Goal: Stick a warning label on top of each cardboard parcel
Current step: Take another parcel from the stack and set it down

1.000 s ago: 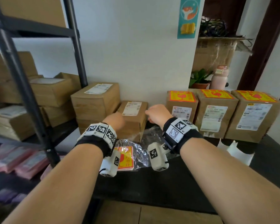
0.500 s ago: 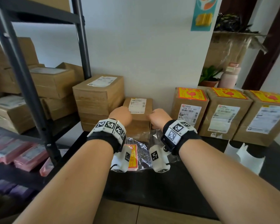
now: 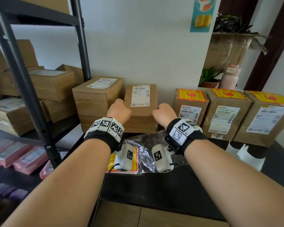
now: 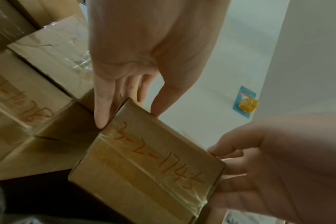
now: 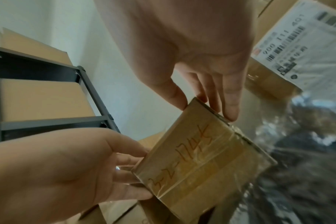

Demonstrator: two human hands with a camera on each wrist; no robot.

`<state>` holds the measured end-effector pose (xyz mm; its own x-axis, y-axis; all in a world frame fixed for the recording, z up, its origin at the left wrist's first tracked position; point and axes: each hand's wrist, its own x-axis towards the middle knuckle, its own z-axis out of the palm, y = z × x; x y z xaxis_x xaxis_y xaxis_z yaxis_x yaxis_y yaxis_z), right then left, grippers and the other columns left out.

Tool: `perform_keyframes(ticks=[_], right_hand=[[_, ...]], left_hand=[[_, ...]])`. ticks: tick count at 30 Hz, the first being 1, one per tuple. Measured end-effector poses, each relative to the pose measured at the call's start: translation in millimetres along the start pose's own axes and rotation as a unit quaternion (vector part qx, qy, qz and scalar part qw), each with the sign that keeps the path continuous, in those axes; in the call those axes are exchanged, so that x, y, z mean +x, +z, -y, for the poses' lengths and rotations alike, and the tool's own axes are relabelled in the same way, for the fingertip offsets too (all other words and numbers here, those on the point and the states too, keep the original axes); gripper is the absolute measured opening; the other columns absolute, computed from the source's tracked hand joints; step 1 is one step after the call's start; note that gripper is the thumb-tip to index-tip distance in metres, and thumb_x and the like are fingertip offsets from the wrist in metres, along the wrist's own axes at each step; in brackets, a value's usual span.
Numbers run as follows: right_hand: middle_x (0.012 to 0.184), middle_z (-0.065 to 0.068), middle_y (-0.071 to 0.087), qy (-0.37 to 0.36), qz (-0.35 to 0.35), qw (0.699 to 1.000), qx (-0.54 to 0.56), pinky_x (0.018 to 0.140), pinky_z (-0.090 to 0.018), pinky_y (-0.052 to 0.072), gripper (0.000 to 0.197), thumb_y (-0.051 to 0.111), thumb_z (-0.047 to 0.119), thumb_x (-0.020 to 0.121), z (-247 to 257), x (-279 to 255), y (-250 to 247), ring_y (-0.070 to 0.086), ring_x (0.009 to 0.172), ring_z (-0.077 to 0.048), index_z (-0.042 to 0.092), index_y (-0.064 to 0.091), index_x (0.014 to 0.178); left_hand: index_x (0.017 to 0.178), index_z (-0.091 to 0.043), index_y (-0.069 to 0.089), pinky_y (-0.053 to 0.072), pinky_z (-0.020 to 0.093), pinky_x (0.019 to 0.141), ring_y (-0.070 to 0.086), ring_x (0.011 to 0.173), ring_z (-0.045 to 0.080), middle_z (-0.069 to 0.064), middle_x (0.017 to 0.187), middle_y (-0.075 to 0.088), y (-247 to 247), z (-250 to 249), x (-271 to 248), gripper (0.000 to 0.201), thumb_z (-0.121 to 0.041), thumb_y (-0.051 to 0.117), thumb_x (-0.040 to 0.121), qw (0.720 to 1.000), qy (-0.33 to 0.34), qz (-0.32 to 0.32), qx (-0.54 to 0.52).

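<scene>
A small cardboard parcel (image 3: pixel 140 104) with a white shipping label on top stands by the wall, on a lower box. My left hand (image 3: pixel 119 110) grips its left side and my right hand (image 3: pixel 163 112) grips its right side. In the left wrist view, the left hand (image 4: pixel 125 91) has its thumb on the top edge of the parcel (image 4: pixel 144 166) and its fingers down the side. The right wrist view shows my right hand (image 5: pixel 207 84) holding the parcel (image 5: pixel 201 159) the same way. A stack of yellow-red warning labels (image 3: pixel 135 158) lies in crinkled plastic under my wrists.
Three parcels (image 3: pixel 228 112) at the right carry yellow-red labels on top. A taller stack of boxes (image 3: pixel 97 94) touches the held parcel's left. A dark metal rack (image 3: pixel 23 82) full of boxes stands left, with pink packs (image 3: pixel 15 158) below. White backing paper (image 3: pixel 246 153) lies at the right.
Both hands have moved forward from in front of the parcel to its two sides and taken hold of it. The view has moved closer.
</scene>
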<state>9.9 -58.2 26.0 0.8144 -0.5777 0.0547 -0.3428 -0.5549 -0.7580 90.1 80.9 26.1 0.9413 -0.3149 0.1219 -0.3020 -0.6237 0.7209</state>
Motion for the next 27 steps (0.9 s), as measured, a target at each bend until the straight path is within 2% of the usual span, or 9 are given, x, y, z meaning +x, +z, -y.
perform_keyframes(ticks=[4, 5, 7, 10, 12, 14, 19, 23, 27], right_hand=[[0.103, -0.005, 0.066, -0.043, -0.046, 0.997, 0.051, 0.077, -0.034, 0.053, 0.037, 0.054, 0.019, 0.081, 10, -14, -20, 0.064, 0.091, -0.023, 0.01, 0.058, 0.117], [0.107, -0.004, 0.065, -0.057, -0.06, 0.995, 0.063, 0.082, -0.037, 0.053, 0.038, 0.056, 0.018, 0.083, 12, -19, -26, 0.063, 0.095, -0.022, 0.011, 0.056, 0.12], [0.114, -0.003, 0.063, -0.091, -0.088, 0.988, 0.088, 0.09, -0.039, 0.053, 0.043, 0.059, 0.014, 0.085, 13, -29, -40, 0.062, 0.101, -0.021, 0.012, 0.052, 0.127], [0.114, 0.001, 0.063, -0.132, -0.112, 0.977, 0.123, 0.088, -0.032, 0.052, 0.045, 0.06, 0.004, 0.084, 13, -45, -62, 0.06, 0.104, -0.017, 0.011, 0.051, 0.128], [0.1, 0.009, 0.063, -0.151, -0.119, 0.972, 0.135, 0.078, -0.022, 0.052, 0.036, 0.058, -0.003, 0.084, 10, -58, -75, 0.06, 0.097, -0.013, 0.016, 0.055, 0.114], [0.094, 0.009, 0.062, -0.152, -0.134, 0.968, 0.15, 0.076, -0.024, 0.054, 0.038, 0.056, -0.006, 0.082, 3, -70, -87, 0.062, 0.094, -0.015, 0.016, 0.056, 0.113], [0.1, 0.003, 0.062, -0.09, -0.183, 0.967, 0.152, 0.087, -0.04, 0.054, 0.035, 0.059, 0.007, 0.082, -29, -91, -116, 0.061, 0.096, -0.019, 0.017, 0.052, 0.115], [0.104, 0.001, 0.066, -0.035, -0.209, 0.964, 0.162, 0.09, -0.044, 0.054, 0.034, 0.063, 0.021, 0.083, -62, -102, -140, 0.063, 0.098, -0.02, 0.015, 0.055, 0.116], [0.107, -0.003, 0.065, 0.021, -0.234, 0.965, 0.12, 0.087, -0.046, 0.054, 0.04, 0.063, 0.026, 0.081, -96, -108, -161, 0.062, 0.096, -0.024, 0.015, 0.053, 0.118]], left_hand=[[0.145, -0.007, 0.033, 0.043, 0.033, 0.079, 0.052, 0.116, 0.031, 0.012, 0.139, 0.047, -20, -22, -13, 0.072, -0.008, 0.066, 0.082, 0.996, -0.015, -0.026, -0.082], [0.143, -0.006, 0.036, 0.044, 0.033, 0.078, 0.053, 0.115, 0.031, 0.012, 0.138, 0.047, -25, -26, -17, 0.069, -0.01, 0.067, 0.08, 0.994, -0.023, -0.033, -0.1], [0.122, -0.006, 0.053, 0.05, 0.035, 0.081, 0.057, 0.102, 0.026, 0.01, 0.123, 0.057, -33, -35, -25, 0.044, -0.016, 0.065, 0.081, 0.987, -0.019, -0.048, -0.154], [0.102, -0.013, 0.063, 0.055, 0.041, 0.089, 0.064, 0.092, 0.021, 0.002, 0.101, 0.068, -41, -54, -43, 0.029, -0.027, 0.067, 0.077, 0.97, -0.009, -0.037, -0.241], [0.092, -0.015, 0.068, 0.057, 0.045, 0.086, 0.068, 0.09, 0.024, 0.005, 0.095, 0.073, -41, -69, -55, 0.023, -0.029, 0.068, 0.074, 0.965, 0.014, -0.027, -0.26], [0.081, -0.018, 0.067, 0.058, 0.046, 0.083, 0.07, 0.089, 0.026, 0.007, 0.094, 0.074, -37, -84, -67, 0.01, -0.026, 0.067, 0.075, 0.966, 0.04, -0.023, -0.255], [0.107, -0.017, 0.057, 0.059, 0.041, 0.077, 0.068, 0.087, 0.019, 0.001, 0.098, 0.07, -8, -114, -93, 0.05, -0.031, 0.07, 0.061, 0.963, 0.047, -0.003, -0.264], [0.109, -0.015, 0.048, 0.046, 0.029, 0.057, 0.059, 0.08, 0.015, 0.001, 0.099, 0.061, 25, -134, -113, 0.042, -0.025, 0.068, 0.074, 0.967, 0.06, 0.04, -0.246], [0.107, -0.014, 0.054, 0.047, 0.027, 0.062, 0.062, 0.086, 0.018, 0.001, 0.097, 0.064, 56, -148, -132, 0.036, -0.023, 0.068, 0.075, 0.963, 0.065, 0.102, -0.24]])
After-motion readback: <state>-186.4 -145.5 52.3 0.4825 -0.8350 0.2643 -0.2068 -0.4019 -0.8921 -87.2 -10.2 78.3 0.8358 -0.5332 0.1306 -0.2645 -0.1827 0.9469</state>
